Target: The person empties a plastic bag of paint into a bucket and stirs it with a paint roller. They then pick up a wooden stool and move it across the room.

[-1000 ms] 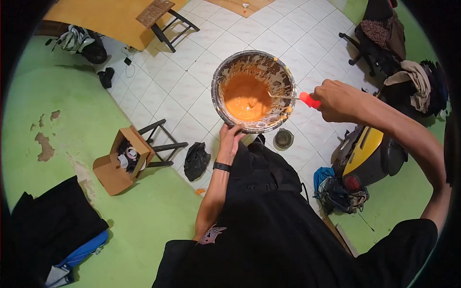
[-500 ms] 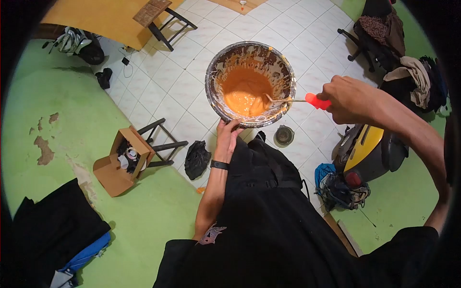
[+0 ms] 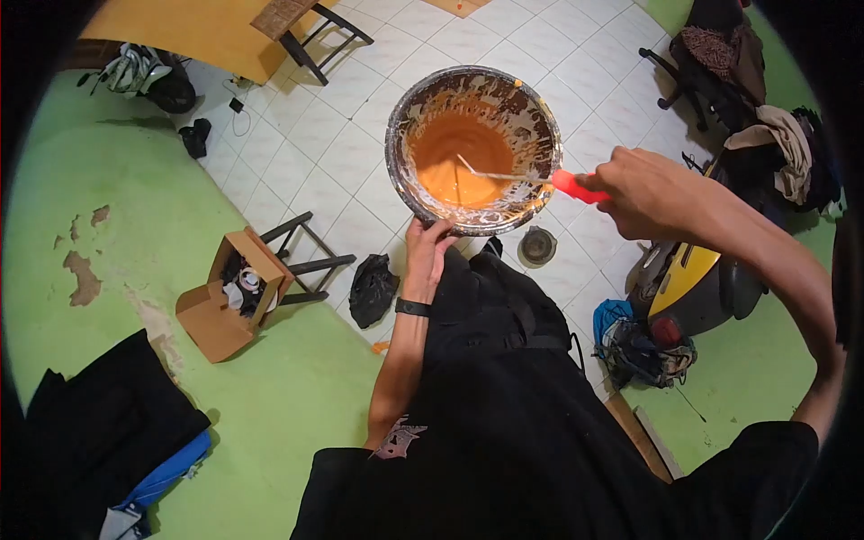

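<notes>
A dark bucket [image 3: 393, 148], its inside splashed with pale streaks, holds orange paint [image 3: 441, 175]. My left hand [image 3: 427, 252] is closed on the near rim, fingers over the edge, tilting the bucket's mouth toward me. In my right hand [image 3: 634, 189] is the red-orange handle [image 3: 576, 186] of a bare paint roller frame [image 3: 513, 177]. Its thin metal rod reaches across the right rim. The bent end is above the paint, with a thin strand of paint seeming to run down from it. The fingers of my right hand are wrapped round the handle.
A wooden-topped stool [image 3: 288, 20] stands on the white tiles ahead. To the left are an open cardboard box [image 3: 220, 328] on a dark-legged stool and a black plastic bag [image 3: 373, 292]. A round dark dish [image 3: 537, 245] lies near my feet; a yellow-and-black motorbike [image 3: 688, 279] stands right.
My right hand has moved slightly left and drawn the rod's end out of the paint. The bucket has shifted only a little, still held by my left hand.
</notes>
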### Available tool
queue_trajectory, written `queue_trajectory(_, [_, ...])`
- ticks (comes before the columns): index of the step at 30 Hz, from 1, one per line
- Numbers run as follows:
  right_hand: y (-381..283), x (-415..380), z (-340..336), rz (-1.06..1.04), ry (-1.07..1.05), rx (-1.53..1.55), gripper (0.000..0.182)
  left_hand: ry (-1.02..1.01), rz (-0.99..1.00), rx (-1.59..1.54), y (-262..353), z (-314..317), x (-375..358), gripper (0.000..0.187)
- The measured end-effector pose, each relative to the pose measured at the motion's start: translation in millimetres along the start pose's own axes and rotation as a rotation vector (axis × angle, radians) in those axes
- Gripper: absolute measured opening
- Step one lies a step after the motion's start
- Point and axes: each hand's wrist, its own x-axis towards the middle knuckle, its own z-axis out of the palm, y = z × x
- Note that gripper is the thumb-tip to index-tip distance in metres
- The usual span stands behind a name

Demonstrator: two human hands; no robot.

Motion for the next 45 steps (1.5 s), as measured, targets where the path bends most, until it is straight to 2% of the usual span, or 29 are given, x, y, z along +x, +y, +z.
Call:
queue_trajectory(7, [4,3,-4,0.008,-0.046,-0.034,0.017,0.010,-0.017,-0.021,-1,-14,-1,0.036])
queue_trajectory(9, [5,4,-4,0.013,-0.065,-0.037,0.018,0.040,-0.030,-0.019,-4,-14,-4,0.027])
queue_trajectory(13, [-1,3,1,0.025,-0.078,-0.029,0.020,0.056,-0.008,-0.070,-5,1,-9,0.027])
queue_trajectory(17, [-14,-9,-8,-0.003,0.010,0.042,0.021,0.039,0.003,-0.081,-4,-1,-5,0.028])
queue_trajectory(19, [-14,-12,-21,0.129,-0.189,0.002,0.023,0.044,0.017,-0.089,-4,2,-6,0.028])
queue_trajectory(23, [-4,-13,-21,0.097,-0.119,-0.033,0.026,0.036,0.001,-0.119,-4,10,-8,0.032])
queue_trajectory(25, [1,-12,-12,-0.065,-0.040,-0.024,0.029,0.026,-0.014,-0.082,-10,7,-8,0.035])
queue_trajectory(29, [-19,-5,-6,-0.021,0.003,-0.006,0.031,-0.007,-0.020,-0.028,-9,3,-5,0.035])
queue_trajectory(35, [-16,-2,-6,0.022,-0.112,-0.020,0.033,0.029,-0.011,-0.060,-8,11,-8,0.034])
queue_trajectory(37, [-14,0,-26,0.268,-0.630,0.238,0.051,0.029,0.005,-0.092,-10,8,-4,0.035])
queue_trajectory(38, [-15,-1,-27,0.268,-0.626,0.234,0.051,0.027,0.011,-0.094,-10,7,-4,0.035])
queue_trajectory(45, [0,-12,-7,0.178,-0.220,0.137,0.022,0.030,-0.016,0.004,-15,-1,-4,0.037])
